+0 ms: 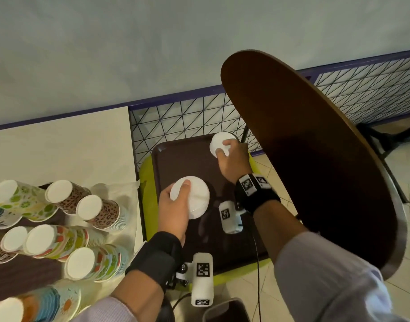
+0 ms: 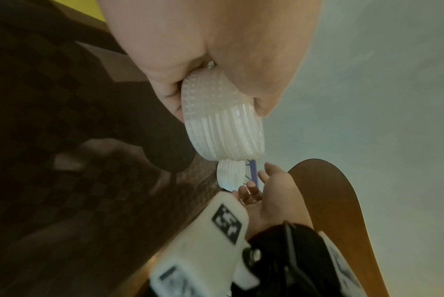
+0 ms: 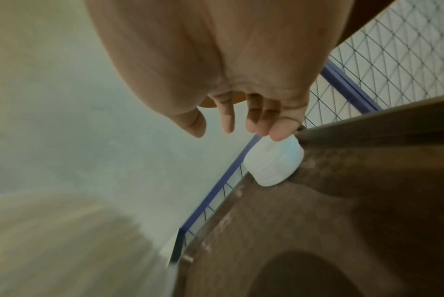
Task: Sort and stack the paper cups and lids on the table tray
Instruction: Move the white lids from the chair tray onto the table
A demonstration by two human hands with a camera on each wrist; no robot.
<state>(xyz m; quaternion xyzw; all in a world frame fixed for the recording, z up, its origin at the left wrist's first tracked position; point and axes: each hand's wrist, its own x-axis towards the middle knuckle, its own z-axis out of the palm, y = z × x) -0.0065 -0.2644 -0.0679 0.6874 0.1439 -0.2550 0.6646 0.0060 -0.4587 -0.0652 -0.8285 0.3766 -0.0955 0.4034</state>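
Note:
A brown tray point(image 1: 176, 163) lies on a green seat. My left hand point(image 1: 180, 191) grips a tall stack of white ribbed lids point(image 1: 194, 198) between thumb and fingers, held on edge just above the tray's middle; the left wrist view shows that lid stack point(image 2: 223, 124) clamped in the palm. A shorter lid stack point(image 1: 219, 142) stands in the tray's far right corner. My right hand point(image 1: 223, 147) reaches over it, and in the right wrist view its straight fingertips point(image 3: 276, 134) rest on top of the short stack point(image 3: 274, 160), with the thumb apart from it.
Several upside-down stacks of patterned paper cups point(image 1: 97, 212) crowd a table on the left. A round brown tabletop point(image 1: 304, 147) overhangs close to my right arm. A black wire mesh fence point(image 1: 187, 119) runs behind the tray. The green seat point(image 1: 146, 182) shows at its edge.

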